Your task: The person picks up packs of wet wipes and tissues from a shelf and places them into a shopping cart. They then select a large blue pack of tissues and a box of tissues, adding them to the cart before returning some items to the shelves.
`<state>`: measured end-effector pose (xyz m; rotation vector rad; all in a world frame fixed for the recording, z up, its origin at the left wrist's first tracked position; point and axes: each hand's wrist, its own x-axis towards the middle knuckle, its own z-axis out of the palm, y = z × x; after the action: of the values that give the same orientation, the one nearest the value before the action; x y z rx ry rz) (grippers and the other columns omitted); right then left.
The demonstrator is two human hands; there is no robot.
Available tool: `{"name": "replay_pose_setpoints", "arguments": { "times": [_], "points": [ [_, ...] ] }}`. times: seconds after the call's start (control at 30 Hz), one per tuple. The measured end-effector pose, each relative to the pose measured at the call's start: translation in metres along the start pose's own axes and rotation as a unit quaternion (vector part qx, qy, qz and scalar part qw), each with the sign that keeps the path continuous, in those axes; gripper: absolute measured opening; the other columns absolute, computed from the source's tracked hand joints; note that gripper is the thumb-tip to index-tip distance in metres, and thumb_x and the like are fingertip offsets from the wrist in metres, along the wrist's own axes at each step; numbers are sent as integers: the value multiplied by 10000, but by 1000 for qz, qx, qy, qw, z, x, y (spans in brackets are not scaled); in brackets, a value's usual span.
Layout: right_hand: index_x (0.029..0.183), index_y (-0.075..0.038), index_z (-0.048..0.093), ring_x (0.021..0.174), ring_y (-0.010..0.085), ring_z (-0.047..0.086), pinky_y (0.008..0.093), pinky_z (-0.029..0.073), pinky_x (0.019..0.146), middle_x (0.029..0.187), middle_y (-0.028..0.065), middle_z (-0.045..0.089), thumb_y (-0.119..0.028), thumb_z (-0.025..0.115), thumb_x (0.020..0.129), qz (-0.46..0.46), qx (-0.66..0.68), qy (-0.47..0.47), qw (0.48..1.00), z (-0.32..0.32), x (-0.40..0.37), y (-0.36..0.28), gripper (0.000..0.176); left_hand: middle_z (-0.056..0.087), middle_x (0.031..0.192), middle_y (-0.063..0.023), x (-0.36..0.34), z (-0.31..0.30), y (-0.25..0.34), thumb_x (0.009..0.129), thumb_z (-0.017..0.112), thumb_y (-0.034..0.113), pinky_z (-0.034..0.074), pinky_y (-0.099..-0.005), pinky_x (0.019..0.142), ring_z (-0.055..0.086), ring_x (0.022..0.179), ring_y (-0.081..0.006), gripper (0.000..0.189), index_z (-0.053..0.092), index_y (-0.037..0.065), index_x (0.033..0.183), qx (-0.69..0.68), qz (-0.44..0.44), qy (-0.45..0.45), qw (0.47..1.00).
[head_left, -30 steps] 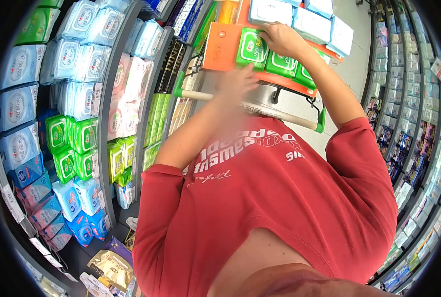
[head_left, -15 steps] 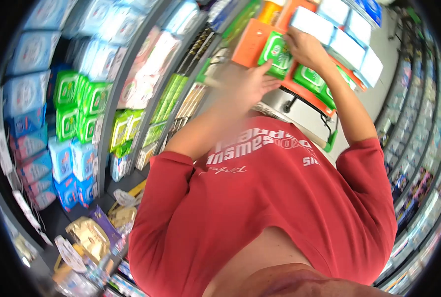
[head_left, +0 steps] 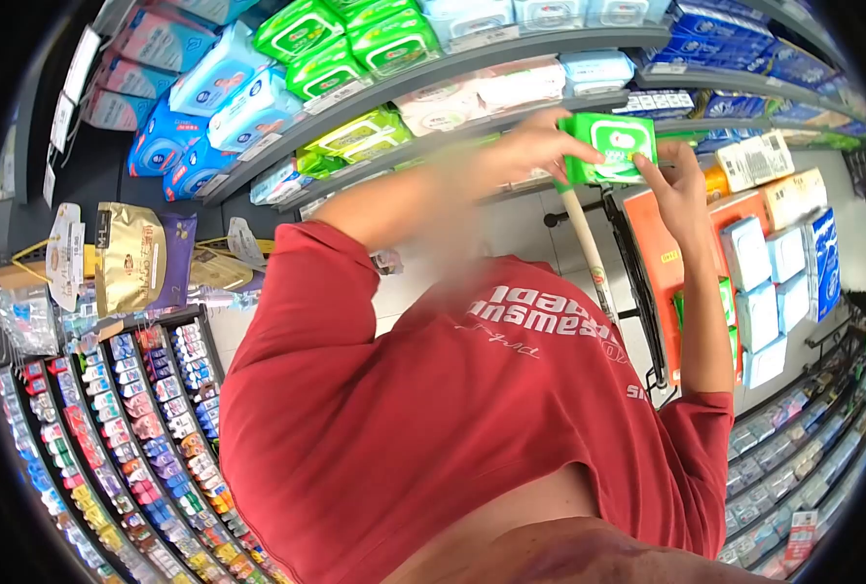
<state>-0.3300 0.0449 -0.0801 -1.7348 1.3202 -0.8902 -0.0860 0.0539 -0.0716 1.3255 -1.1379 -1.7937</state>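
A green pack with a white label (head_left: 612, 148) is held up between my two hands, in front of the shelves. At its left end my left hand (head_left: 542, 146) grips it, thumb over the front face and fingers partly hidden behind. My right hand (head_left: 678, 187) holds the right end, with a finger or thumb on the front. Similar green packs (head_left: 304, 34) stand on the upper shelf at the left. Part of my left forearm is blurred.
Below my right hand is a cart with an orange box (head_left: 655, 248), white-and-blue packs (head_left: 762, 316) and a blue pack (head_left: 823, 265). Its pale handle (head_left: 585, 238) is near my chest. Gold pouches (head_left: 129, 255) hang at the left; more stocked shelves (head_left: 151, 419) lie lower left.
The view has turned toward the shelves. The green pack has moved from over the cart to in front of the shelves, and my left hand, open before, has closed on it.
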Motion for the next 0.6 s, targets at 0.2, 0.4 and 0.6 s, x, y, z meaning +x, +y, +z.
{"name": "replay_pose_setpoints", "arguments": {
  "times": [0.2,0.4,0.6],
  "points": [
    [1466,10,269,1076,260,626,338,540,846,1275,225,555,-89,800,783,-105,140,-97,980,44,61,-96,870,664,999,-86,-48,-76,66,682,869,202,532,-319,754,640,852,-171,609,566,57,1189,274,289,107,911],
    [1248,-21,487,927,369,637,410,521,818,1060,226,617,-87,764,724,-177,95,-106,974,98,131,-169,596,598,1082,-190,-89,-139,126,694,792,218,486,-418,870,590,1033,-361,591,551,31,1200,530,336,272,730],
    [1155,-31,523,910,338,649,398,516,809,976,206,645,-102,806,689,-339,-31,-9,940,161,197,-195,550,613,1047,-182,-90,-210,148,716,767,242,476,-450,861,582,1018,-370,529,562,29,1154,638,336,324,613]
  ]
}}
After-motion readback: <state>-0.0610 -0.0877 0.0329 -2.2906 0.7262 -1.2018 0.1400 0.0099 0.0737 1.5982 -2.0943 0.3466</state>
